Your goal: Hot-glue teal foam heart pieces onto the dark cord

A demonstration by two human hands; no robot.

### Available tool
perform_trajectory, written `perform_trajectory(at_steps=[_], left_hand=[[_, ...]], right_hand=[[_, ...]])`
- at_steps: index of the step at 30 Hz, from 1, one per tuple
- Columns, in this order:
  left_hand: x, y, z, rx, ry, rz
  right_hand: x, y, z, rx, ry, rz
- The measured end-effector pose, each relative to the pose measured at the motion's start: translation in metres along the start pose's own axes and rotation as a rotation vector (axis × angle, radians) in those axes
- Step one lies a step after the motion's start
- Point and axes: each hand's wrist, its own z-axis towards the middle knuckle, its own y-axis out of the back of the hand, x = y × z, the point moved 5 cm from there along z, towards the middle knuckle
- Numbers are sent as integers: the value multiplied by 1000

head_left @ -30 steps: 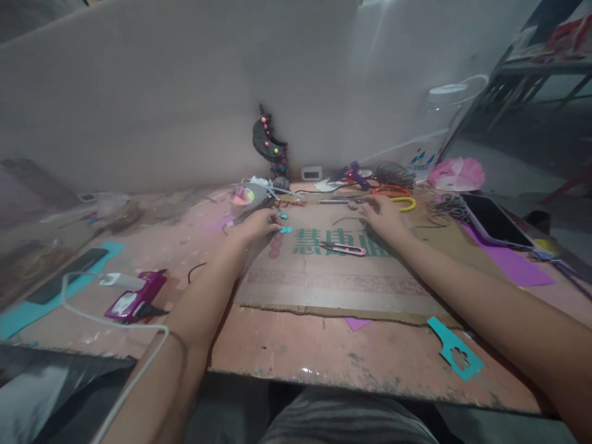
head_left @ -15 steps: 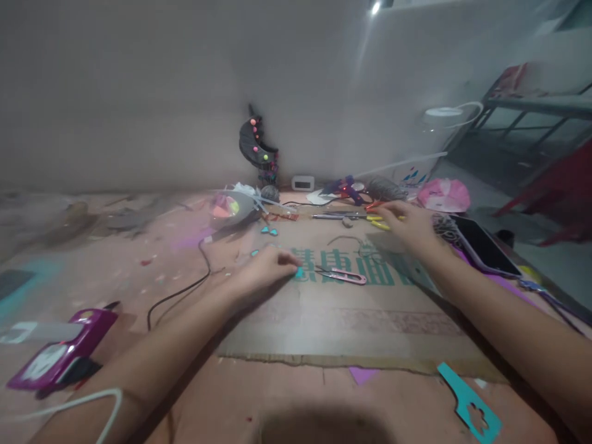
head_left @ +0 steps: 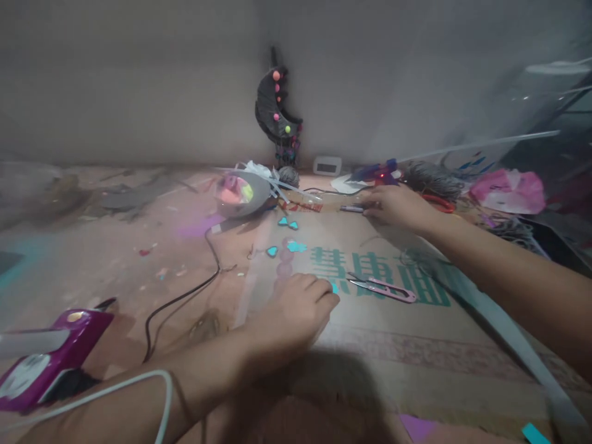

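My left hand (head_left: 296, 311) is closed over the printed cardboard (head_left: 393, 320), fingers curled, with a small turquoise piece (head_left: 335, 288) showing at the fingertips. Just right of it lies a pair of pink thread snips (head_left: 386, 290), blades pointing left. My right hand (head_left: 400, 208) reaches to the board's far edge, its fingers closed around the end of a slim grey pen-like tool (head_left: 351, 208). Turquoise heart pieces (head_left: 272, 251), another turquoise cut-out (head_left: 296, 246) and a turquoise bow-shaped pair (head_left: 287, 223) lie beyond my left hand.
A glue gun (head_left: 377, 174), grey yarn (head_left: 435, 179) and a pink bundle (head_left: 509, 191) sit at the back right. A small white clock (head_left: 327, 166) stands by the wall. A magenta device (head_left: 55, 357) and a dark cable (head_left: 185, 293) are left. A black crescent ornament (head_left: 272, 108) rises behind.
My view has shifted right and moved closer. My right hand has moved left from the yellow-handled tool onto the grey one. My left hand has come nearer to me.
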Motion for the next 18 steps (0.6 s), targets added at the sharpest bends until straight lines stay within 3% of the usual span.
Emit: perform_trajectory(at_steps=[5, 9, 12, 15, 17, 18], left_hand=[[-9, -6, -3, 39, -36, 46], [-15, -1, 1, 66, 19, 91], [-15, 4, 2, 137, 127, 181], [-16, 5, 2, 176, 167, 200], [-16, 3, 2, 177, 188, 192], [-15, 3, 2, 176, 190, 198]], right_hand=[[20, 0, 10, 42, 112, -188], [25, 8, 4, -27, 4, -76], [25, 29, -12, -234, -202, 179], [39, 49, -40, -459, -252, 595], [51, 50, -61, -474, -328, 946], [60, 45, -69, -419, -371, 1152]])
